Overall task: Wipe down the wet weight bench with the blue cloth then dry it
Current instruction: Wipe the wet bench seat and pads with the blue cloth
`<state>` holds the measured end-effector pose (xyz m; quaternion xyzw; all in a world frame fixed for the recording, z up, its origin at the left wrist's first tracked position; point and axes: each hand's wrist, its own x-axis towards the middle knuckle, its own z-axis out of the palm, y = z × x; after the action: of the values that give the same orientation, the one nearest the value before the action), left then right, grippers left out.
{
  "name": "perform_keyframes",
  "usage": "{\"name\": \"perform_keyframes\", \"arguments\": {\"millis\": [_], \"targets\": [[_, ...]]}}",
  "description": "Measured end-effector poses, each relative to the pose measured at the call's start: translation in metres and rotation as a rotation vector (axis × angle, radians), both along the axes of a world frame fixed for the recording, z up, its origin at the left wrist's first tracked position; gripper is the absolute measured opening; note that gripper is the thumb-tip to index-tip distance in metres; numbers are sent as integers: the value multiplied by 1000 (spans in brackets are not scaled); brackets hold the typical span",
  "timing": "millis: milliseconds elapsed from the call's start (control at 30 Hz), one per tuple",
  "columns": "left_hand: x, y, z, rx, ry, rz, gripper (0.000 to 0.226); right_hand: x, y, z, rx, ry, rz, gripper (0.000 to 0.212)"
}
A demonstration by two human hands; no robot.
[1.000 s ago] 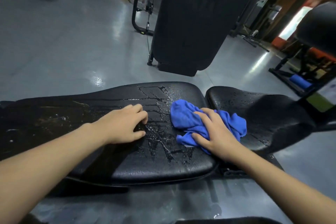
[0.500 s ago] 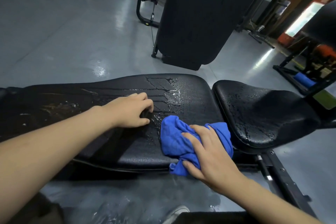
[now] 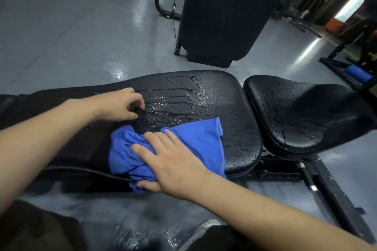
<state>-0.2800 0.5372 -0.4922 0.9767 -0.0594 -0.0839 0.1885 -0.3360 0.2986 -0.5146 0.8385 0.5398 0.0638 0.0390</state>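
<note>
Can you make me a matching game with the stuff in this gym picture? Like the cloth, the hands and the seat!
Things:
1. blue cloth
2. left hand
3. right hand
4. seat pad

Where or how:
A. to the right of the long pad, dotted with water drops
B. fingers curled, resting on the long pad beside the water streaks
C. pressing flat on top of the cloth
D. bunched at the near edge of the long pad, under a hand

Pairs: 1-D, 2-B, 3-C, 4-A
</note>
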Motion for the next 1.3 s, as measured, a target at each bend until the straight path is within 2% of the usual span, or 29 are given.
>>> {"name": "perform_keyframes", "arguments": {"millis": [367,567,767,900,1133,1300], "targets": [[-7,-2,-2,35,-13,5,35,48,-124,45,84,58,-64,78],[-17,10,-8,16,11,-13,41,75,-165,59,96,112,-213,80],[-26,27,-12,32,25,18,44,49,-121,47,10,65,-109,77],[-24,34,-15,14,26,30,35,26,-62,30,-51,6,19,81],[-18,41,-15,36,30,115,36,5,60,-13,-33,61,137,83],[-16,43,-16,22,39,132,41,15,47,-10,-2,145,145,83]]}}
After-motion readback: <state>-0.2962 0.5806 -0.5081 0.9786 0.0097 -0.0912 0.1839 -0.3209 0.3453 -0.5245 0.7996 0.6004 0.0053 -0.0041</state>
